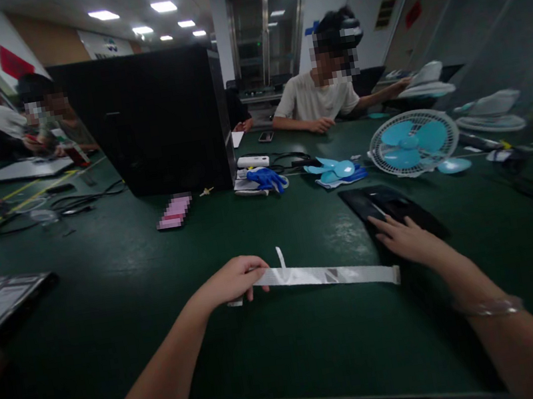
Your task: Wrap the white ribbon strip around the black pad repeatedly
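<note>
A long silvery-white flat ribbon cable (319,274) stretches across the middle of the green table. My left hand (237,277) pinches its left end between thumb and fingers, and a short end pokes out below the hand. A narrow strip stands up from the cable close to my fingers, and a small connector (396,274) sits at its right end. With fingers spread, my right hand (408,239) reaches over the near edge of a flat black panel (416,206), its fingertips on or just above it. I cannot tell if they touch.
Beyond are a large black case (154,126), a pink phone (175,211), keys (206,191), blue-and-white gloves (263,180), blue fan blades (335,168) and a caged fan (414,142). Silver-and-black hardware (3,298) lies at left. A person (313,94) sits opposite; others are at left.
</note>
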`<act>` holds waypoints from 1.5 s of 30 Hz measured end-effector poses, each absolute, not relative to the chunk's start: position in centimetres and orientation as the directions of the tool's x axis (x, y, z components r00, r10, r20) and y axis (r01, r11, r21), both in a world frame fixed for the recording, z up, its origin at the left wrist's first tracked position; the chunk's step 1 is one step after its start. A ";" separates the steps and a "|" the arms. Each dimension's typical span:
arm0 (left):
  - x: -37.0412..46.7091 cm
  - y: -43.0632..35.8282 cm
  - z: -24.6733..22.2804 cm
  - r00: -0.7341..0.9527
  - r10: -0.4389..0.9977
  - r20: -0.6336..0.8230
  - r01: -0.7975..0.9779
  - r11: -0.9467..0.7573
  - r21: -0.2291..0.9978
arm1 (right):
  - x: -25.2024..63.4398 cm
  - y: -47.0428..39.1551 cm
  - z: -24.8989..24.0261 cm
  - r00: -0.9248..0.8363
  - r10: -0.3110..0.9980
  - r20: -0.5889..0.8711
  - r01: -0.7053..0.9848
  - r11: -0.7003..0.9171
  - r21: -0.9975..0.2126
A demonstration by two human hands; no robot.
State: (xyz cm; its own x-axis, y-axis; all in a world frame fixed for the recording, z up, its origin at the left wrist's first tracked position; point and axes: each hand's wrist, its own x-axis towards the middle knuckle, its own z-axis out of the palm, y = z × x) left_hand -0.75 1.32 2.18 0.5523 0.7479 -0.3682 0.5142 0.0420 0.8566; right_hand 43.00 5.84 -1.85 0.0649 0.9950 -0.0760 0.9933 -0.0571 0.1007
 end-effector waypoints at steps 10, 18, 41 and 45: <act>-1.3 1.2 3.1 0.651 0.634 -0.417 0.502 0.052 0.863 | 31.8 0.9 2.1 -0.755 0.620 -0.212 0.641 0.634 -0.432; -0.7 1.2 2.8 0.595 0.698 -0.398 0.492 0.075 0.868 | 32.1 0.4 3.0 -0.703 0.693 -0.159 0.667 0.564 -0.486; -0.2 1.4 1.7 0.294 0.945 -0.141 0.838 -0.184 0.514 | 28.7 -0.3 0.9 -0.738 0.662 0.130 0.655 0.749 -0.096; -0.2 1.4 1.7 0.279 0.946 -0.162 0.860 -0.172 0.480 | 28.5 -0.5 1.0 -0.733 0.672 0.107 0.670 0.740 -0.058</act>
State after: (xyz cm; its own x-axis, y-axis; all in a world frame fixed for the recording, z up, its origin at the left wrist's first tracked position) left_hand -0.18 1.41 1.67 0.2793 0.9465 -0.1617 0.8603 -0.1719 0.4800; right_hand 28.51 -0.46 1.02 -0.7328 0.6721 0.1068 0.6701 0.7399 -0.0583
